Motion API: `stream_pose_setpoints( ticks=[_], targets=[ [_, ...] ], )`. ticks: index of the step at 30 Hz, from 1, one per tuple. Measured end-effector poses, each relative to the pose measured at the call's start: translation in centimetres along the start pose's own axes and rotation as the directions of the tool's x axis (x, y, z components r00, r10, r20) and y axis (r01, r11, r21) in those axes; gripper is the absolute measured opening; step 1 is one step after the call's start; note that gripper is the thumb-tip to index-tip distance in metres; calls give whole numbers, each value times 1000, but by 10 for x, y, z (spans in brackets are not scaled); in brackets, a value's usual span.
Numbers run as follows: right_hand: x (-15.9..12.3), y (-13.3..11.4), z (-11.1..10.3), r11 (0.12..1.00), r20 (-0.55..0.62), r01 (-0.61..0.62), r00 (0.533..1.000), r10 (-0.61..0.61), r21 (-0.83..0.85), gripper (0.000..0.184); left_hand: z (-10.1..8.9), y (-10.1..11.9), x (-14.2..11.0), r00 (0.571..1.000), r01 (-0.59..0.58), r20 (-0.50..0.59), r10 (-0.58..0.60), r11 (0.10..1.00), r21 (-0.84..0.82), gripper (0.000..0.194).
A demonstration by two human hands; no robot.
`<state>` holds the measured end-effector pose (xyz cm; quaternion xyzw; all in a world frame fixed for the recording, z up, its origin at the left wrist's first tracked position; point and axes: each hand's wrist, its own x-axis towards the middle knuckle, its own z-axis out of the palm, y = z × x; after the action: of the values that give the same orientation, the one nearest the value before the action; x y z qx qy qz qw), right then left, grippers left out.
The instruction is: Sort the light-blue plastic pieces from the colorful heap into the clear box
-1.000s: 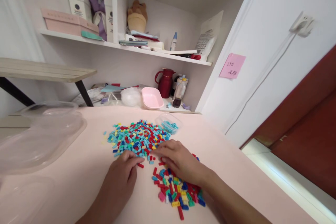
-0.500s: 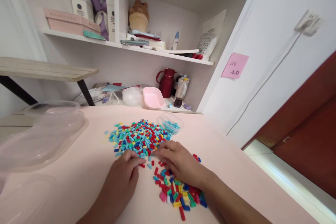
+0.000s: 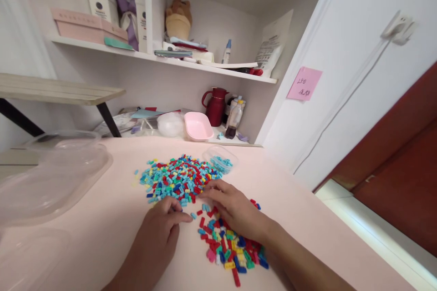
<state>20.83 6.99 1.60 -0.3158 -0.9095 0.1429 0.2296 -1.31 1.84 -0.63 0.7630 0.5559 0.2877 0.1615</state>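
Note:
A big mixed pile of small toy building bricks (image 3: 179, 175), mostly light blue and red, lies on the pink tabletop (image 3: 116, 218). Nearer to me is a smaller heap of red, yellow, green and blue bricks (image 3: 235, 250). My left hand (image 3: 159, 225) rests left of the gap between them, index finger stretched out with its tip beside a loose light blue brick (image 3: 193, 216). My right hand (image 3: 235, 209) reaches over the smaller heap, fingers extended to the big pile's near right edge. Its thumb side is partly hidden; I see no brick held.
A clear tub (image 3: 221, 161) with light blue bricks stands behind the pile. Clear plastic trays (image 3: 44, 182) occupy the left side. At the back are a pink basin (image 3: 198, 126), a red jug (image 3: 216, 107) and a bottle (image 3: 234, 120) under a shelf (image 3: 205, 69).
My left hand has shifted slightly right and nearer to me, its index finger now straighter. My right hand has barely moved. A few loose bricks between the hands have shifted.

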Motion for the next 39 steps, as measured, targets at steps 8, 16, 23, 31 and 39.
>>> stream_pose_setpoints(
  ticks=[8, 16, 23, 31, 39],
  targets=[
    [-2, 1, -11, 999, 120, -9, 993, 3, 50, 39, 4, -1, 0, 999, -40, 28, 37, 991, 130, 52],
    [-1, 2, -13, 957, 20, -258, 966, 257, 131, 29, 6, 0, -3, 999, -24, 48, 16, 983, 180, 52],
    [1, 3, -1, 976, 62, -209, 975, 213, -60, 25, 9, -2, -4, 999, -29, -7, 31, 984, 178, 47],
    [0, 3, 4, 983, 40, -172, 984, 175, -71, 28, 7, -2, -1, 1000, -7, -27, 10, 993, 117, 39],
    [2, 1, 6, 987, 25, -137, 990, 139, -85, 18, 7, -4, 1, 999, -17, -41, 20, 997, 74, 37]
  ],
)
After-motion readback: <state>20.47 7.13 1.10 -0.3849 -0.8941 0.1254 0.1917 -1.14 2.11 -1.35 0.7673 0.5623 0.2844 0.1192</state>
